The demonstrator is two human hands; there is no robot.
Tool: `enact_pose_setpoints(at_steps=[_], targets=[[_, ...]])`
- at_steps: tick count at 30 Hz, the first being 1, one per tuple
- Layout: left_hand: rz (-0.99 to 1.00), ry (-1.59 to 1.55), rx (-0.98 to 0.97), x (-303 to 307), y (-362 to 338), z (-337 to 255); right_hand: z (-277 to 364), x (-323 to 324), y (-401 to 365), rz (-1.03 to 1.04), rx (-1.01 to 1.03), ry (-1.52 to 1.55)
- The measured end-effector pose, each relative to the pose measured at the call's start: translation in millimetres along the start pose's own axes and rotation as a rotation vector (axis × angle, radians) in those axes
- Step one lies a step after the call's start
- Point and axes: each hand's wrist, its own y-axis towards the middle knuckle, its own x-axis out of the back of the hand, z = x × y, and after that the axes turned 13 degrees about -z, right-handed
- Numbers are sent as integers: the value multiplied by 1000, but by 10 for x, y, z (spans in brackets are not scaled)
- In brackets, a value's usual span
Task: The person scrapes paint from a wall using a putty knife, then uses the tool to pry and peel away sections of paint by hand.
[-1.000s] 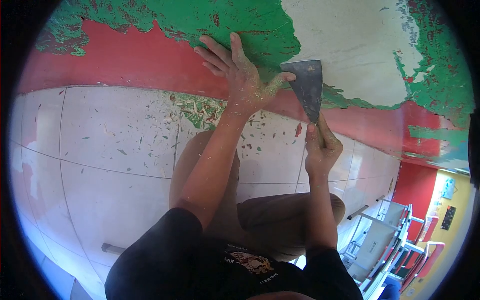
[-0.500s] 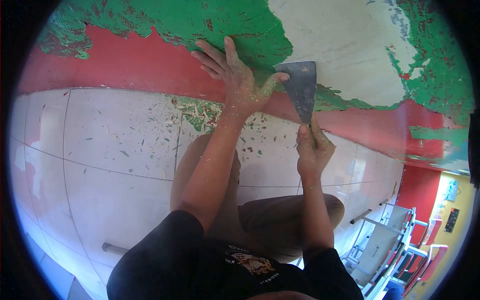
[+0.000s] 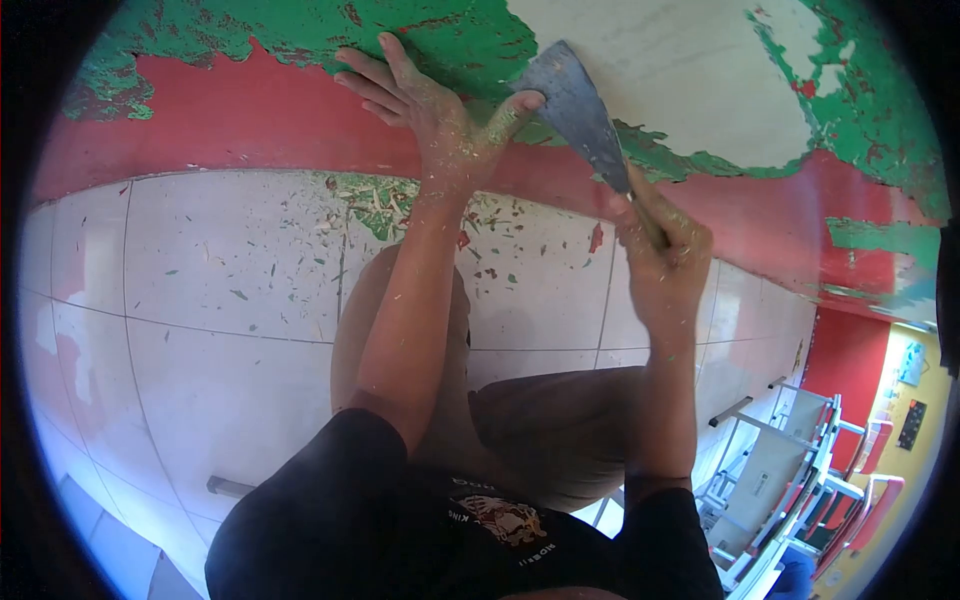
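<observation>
My right hand [image 3: 668,240] is closed around the handle of a putty knife [image 3: 583,112] with a wide grey metal blade. The blade's broad edge lies against the wall, where peeling green paint [image 3: 440,45] meets a bare pale patch [image 3: 660,70]. My left hand [image 3: 440,115] rests with fingers spread on the green and red paint of the wall, its thumb beside the blade's left corner. Green and pale specks of paint cover both hands. The handle is mostly hidden in my right palm.
Below the green lies a red painted band [image 3: 270,125]. Paint flakes [image 3: 375,205] litter the white tiled floor [image 3: 230,390] around my bent knees. Metal-framed furniture [image 3: 775,470] stands at the lower right, near a yellow wall [image 3: 915,400].
The putty knife has moved up and left and turned, its handle now slanting down to the right. My right hand has shifted right and up. My left hand appears slightly higher and further left.
</observation>
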Motion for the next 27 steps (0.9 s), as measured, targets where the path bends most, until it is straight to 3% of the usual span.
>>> enact_pose_setpoints(at_steps=[3,8,12,14,16,18,21,23,25,27], targets=[[15,33,3,38,3,-12,-50,51,12,69,67,17],[97,95,14,102,35,-87,-140,-135,-141,-32,-126,158],[66,49,72,36,14,-44,197,46,81,30,-62,-32],[-15,14,-11,-53,-30,70,421,141,187,119,1,-110],[-13,-18,42,-24,-35,-21,575,186,291,95,67,-147],[-9,-41,81,15,-28,-15,850,130,387,264,281,-383],[14,-149,127,50,-24,164,985,-308,384,280,429,-406],[-41,-325,93,86,-1,156,967,-254,366,278,488,-403],[-12,-176,73,125,-45,173,915,-126,314,296,557,-402],[25,-26,57,86,-15,176,822,46,221,253,165,-384]])
